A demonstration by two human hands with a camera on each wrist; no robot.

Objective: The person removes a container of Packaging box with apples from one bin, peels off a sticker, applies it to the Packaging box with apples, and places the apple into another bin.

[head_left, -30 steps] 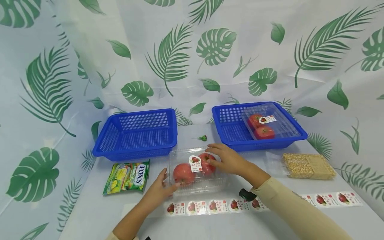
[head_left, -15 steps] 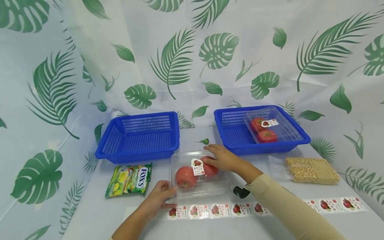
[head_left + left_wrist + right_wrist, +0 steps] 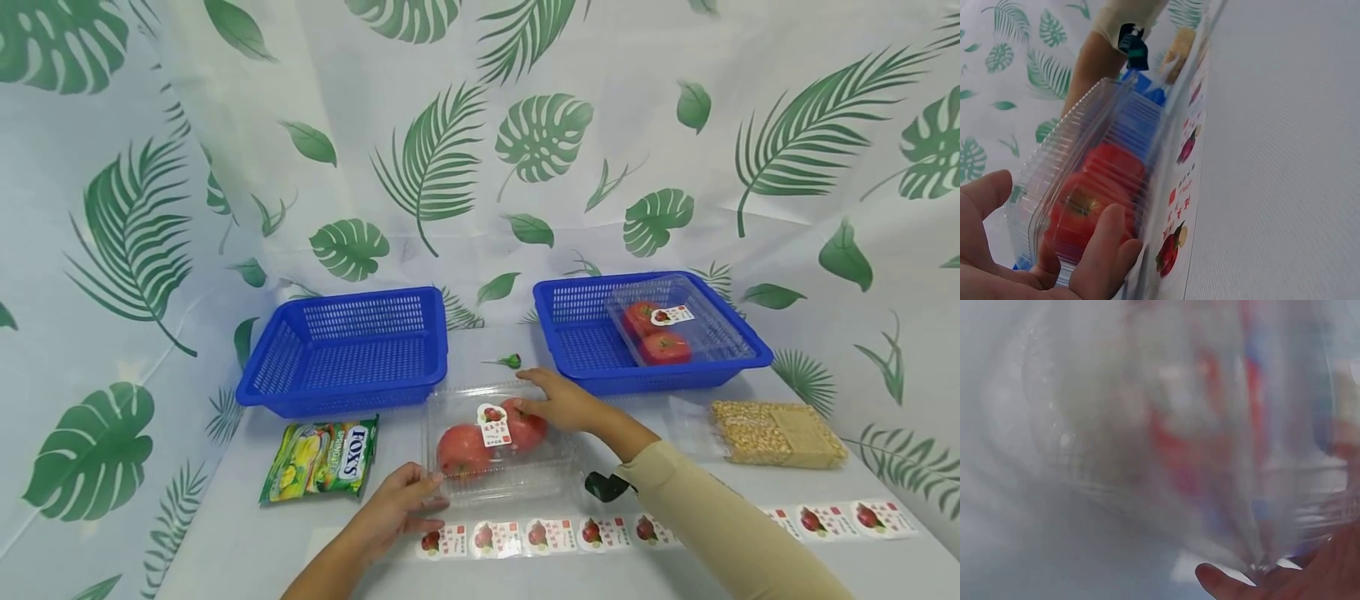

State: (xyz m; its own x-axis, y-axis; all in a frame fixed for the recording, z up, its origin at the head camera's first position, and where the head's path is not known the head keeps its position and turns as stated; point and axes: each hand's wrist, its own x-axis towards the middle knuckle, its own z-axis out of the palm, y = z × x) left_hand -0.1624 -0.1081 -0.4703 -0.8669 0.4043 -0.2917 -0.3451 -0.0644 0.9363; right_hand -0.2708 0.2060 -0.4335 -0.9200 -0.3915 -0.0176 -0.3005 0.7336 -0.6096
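Note:
A clear plastic clamshell box (image 3: 525, 479) lies on the white table, with two red apples (image 3: 463, 450) inside and a label sticker (image 3: 495, 427) on its lid. My right hand (image 3: 566, 404) grips the box's far right side, thumb over the lid and fingers toward the far edge. In the blurred right wrist view, the rim meets the hand between thumb and fingers. At the box's near left corner is my left hand (image 3: 397, 504), its fingers loosely extended and spread. The left wrist view shows those fingers (image 3: 1100, 250) beside the clear wall; firm contact cannot be told.
Behind stand two blue baskets (image 3: 258, 392) (image 3: 551, 329), the right one holding another apple box (image 3: 723, 333). A small green-and-red flower pick (image 3: 512, 361) lies between them. A FOX'S candy bag (image 3: 318, 462) is left, a corn packet (image 3: 780, 433) right, a sticker strip (image 3: 547, 536) in front.
My left hand has slid slightly nearer the front corner, its fingers dropping from the box's side toward the sticker strip. The right hand stays on the box, which has barely moved.

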